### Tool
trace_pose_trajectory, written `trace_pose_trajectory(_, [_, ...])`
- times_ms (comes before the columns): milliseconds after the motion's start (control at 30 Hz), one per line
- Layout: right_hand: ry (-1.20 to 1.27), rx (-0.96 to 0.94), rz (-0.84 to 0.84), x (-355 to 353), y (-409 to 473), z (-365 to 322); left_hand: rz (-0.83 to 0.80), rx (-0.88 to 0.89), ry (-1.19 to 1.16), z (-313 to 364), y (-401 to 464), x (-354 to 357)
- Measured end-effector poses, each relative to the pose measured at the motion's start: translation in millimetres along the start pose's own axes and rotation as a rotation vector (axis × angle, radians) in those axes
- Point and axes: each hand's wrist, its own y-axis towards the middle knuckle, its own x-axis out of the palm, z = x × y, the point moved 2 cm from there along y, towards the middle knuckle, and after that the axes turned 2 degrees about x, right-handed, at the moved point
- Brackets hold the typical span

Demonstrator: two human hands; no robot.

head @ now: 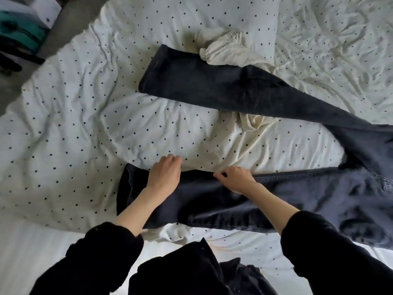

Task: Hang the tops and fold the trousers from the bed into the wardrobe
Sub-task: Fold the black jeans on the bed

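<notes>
One pair of dark jeans (265, 199) lies spread on the bed, on the white duvet (74, 124) with small dark dots. Two legs counted. Near leg runs left to right straight across in front of me, hem end to my left. Far leg angles away up and left, its hem near the middle of the bed. The two legs meet at the right edge of view, where the waist part sits, partly cut off.

My left hand (164, 174) lies on the near leg close to the hem end. Fingers curl down over the leg's far edge; fingertips reach onto the duvet there. Cannot tell whether cloth is actually caught under them.

My right hand (236, 178) is on the same leg, further right, at its far seam. Thumb and forefinger are drawn together in a pinch on the seam edge; the other fingers are tucked.

Both hands close together, not touching each other. Two black sleeves, pushed up the forearms.

One cream garment (231, 50), crumpled, lies under the far leg; it shows above the leg and again below it.

One dark garment (244, 275) bunched at the bottom edge, nearest me.

Top left, off the bed: a teal item (19, 33), blurred, beside a white box (45, 9).
</notes>
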Motion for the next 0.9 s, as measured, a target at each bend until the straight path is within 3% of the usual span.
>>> trace_pose_trajectory(67, [0.08, -0.019, -0.075, -1, 0, -4, -0.132, 0.057, -0.039, -9, 22, -1])
trace_pose_trajectory(167, [0.228, -0.086, -0.107, -6, -6, -8, -0.515, 0.088, -0.245, -10, 39, 6])
trace_pose_trajectory(267, [0.241, -0.171, -0.055, -13, -13, -8, -0.626, 0.111, -0.383, -4, 32, 17])
trace_pose_trajectory(367, [0.235, -0.219, 0.019, -21, -17, -8, -0.584, 0.131, -0.369, -16, 25, 7])
trace_pose_trajectory(533, [0.3, -0.213, 0.177, -49, -13, -10, -0.433, 0.038, -0.045, -79, 31, -46])
trace_pose_trajectory(667, [0.322, -0.182, 0.215, -63, 0, -13, -0.25, -0.174, -0.005, -112, 51, -68])
trace_pose_trajectory(800, [0.206, -0.148, 0.231, -62, 16, -17, -0.026, -0.364, 0.251, -122, 73, -80])
trace_pose_trajectory(900, [0.065, -0.179, 0.579, -80, 27, -18, 0.148, -0.304, 0.233, -113, 91, -78])
